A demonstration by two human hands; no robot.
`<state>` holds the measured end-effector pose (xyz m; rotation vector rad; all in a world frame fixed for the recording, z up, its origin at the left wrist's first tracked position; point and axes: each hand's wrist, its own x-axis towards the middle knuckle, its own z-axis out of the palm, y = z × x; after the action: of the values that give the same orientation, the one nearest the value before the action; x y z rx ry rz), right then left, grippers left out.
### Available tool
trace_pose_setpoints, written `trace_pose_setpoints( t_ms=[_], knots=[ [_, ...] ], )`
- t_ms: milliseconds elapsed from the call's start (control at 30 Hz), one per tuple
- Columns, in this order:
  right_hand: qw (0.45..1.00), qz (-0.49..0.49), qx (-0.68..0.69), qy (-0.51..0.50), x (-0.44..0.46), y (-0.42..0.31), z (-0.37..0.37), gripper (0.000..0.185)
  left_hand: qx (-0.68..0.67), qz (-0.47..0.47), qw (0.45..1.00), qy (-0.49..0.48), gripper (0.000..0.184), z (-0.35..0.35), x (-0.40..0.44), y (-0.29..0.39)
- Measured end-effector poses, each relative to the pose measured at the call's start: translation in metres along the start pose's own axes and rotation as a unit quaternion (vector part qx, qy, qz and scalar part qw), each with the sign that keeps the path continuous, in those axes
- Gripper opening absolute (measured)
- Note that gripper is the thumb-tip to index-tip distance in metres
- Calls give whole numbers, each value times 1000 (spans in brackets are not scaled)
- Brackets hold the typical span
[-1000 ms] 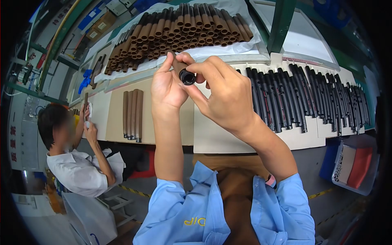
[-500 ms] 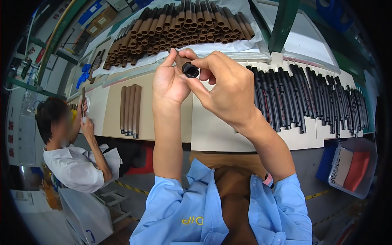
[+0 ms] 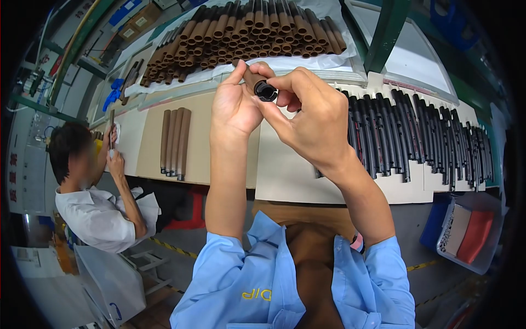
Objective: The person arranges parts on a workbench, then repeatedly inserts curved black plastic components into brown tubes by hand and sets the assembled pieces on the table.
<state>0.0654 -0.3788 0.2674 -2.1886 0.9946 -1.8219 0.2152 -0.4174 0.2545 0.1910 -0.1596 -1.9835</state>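
A brown tube (image 3: 251, 78) is held in front of me, its near end pointing toward the camera. My left hand (image 3: 236, 108) holds the tube from the far side, thumb up and palm facing me. At the near end sits a black ring-like part (image 3: 266, 91) with a gap in its rim. My right hand (image 3: 313, 112) pinches this black part between thumb and forefinger. Left of my hands, several brown tubes (image 3: 175, 143) lie side by side on a beige board (image 3: 211, 151).
A large pile of brown tubes (image 3: 241, 38) lies at the back. Rows of black tubes (image 3: 383, 131) cover the right side. A green post (image 3: 386, 35) stands behind them. A co-worker (image 3: 96, 214) sits at the left. A plastic bin (image 3: 466, 233) is at the lower right.
Both hands and the held tube have shifted slightly right in view. The black part's open end has tilted a little, showing more of its inside.
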Motion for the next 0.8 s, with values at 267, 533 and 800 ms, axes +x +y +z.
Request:
trace_pose_setpoints(
  t_ms=[267,533,800],
  knots=[
    [1000,8,-2,-6,-1,2,1,23,23,-24,999,-17,32,-7,5,3],
    [1000,24,5,-6,-1,1,1,24,-52,2,998,41,28,2,5,-4],
    [1000,27,2,-9,-4,1,5,25,-2,15,999,42,29,-7,7,-2]
  ],
)
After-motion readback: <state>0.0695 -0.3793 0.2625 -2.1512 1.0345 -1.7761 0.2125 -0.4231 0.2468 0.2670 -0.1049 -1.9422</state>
